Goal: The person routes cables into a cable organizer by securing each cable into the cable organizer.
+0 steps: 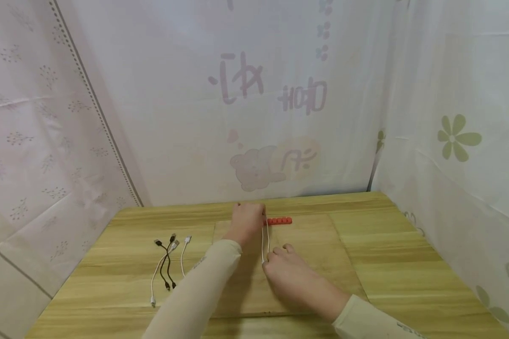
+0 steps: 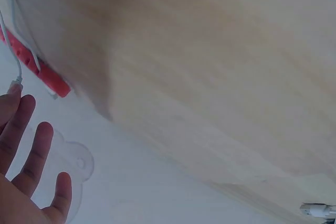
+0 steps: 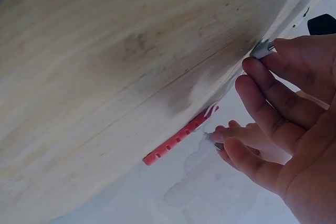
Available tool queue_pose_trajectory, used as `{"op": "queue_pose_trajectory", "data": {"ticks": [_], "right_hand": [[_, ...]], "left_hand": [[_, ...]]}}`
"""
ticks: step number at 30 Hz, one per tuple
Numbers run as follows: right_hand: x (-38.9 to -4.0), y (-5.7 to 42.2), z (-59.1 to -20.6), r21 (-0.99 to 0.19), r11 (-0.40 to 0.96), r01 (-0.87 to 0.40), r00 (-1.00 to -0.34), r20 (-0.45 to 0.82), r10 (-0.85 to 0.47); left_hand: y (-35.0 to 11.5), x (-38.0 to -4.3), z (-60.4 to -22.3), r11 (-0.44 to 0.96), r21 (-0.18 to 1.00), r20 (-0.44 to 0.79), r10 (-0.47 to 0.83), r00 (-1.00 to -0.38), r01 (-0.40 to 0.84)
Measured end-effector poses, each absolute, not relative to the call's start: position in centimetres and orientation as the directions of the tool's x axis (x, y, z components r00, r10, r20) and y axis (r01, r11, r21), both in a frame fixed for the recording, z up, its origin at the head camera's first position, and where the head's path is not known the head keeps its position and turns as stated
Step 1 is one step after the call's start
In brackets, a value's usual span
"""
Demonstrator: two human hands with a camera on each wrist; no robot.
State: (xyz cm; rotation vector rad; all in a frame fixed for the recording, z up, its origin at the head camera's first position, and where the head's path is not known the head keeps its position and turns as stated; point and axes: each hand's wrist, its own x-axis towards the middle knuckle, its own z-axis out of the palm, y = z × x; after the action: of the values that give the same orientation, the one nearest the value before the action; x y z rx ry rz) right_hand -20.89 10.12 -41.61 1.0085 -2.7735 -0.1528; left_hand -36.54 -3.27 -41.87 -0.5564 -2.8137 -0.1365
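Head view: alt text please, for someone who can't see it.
A person's left hand and right hand hold a white cable by a red strip on a wooden table. Two black cables and two more white ones lie to the left. Pale patterned cloth hangs behind.

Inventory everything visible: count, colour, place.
Slotted red strip: one, red, board's far edge
Held white cable: at least one, white, between hands
Thin white cables: two, white, table's left
Thin black cables: two, black, table's left
Flat wooden board: one, tan, on table
Wooden table: one, yellowish, below
Printed curtains: count unclear, whitish, around table
Unidentified object: one, black, right-wrist view's edge
Long sleeves: two, pale, forearms
Left hand: one, bare, by strip, pinching white plug
Right hand: one, bare, pinching silvery connector
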Motion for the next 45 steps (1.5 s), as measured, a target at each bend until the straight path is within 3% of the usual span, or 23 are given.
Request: {"op": "queue_pose_trajectory", "data": {"ticks": [26, 45], "right_hand": [[-21.8, 10.1, -41.7, 0.199, 0.759, -0.62, -0.727, 0.217, -0.651], [-22.6, 10.0, -41.9, 0.177, 0.75, -0.637, -0.732, 0.164, -0.661]], "left_hand": [[-2.4, -37.7, -41.9, 0.937, 0.036, 0.275, 0.325, -0.905, 0.347], [-1.8, -38.8, -42.4, 0.934, 0.002, 0.268, 0.344, -0.9, 0.357]]}}
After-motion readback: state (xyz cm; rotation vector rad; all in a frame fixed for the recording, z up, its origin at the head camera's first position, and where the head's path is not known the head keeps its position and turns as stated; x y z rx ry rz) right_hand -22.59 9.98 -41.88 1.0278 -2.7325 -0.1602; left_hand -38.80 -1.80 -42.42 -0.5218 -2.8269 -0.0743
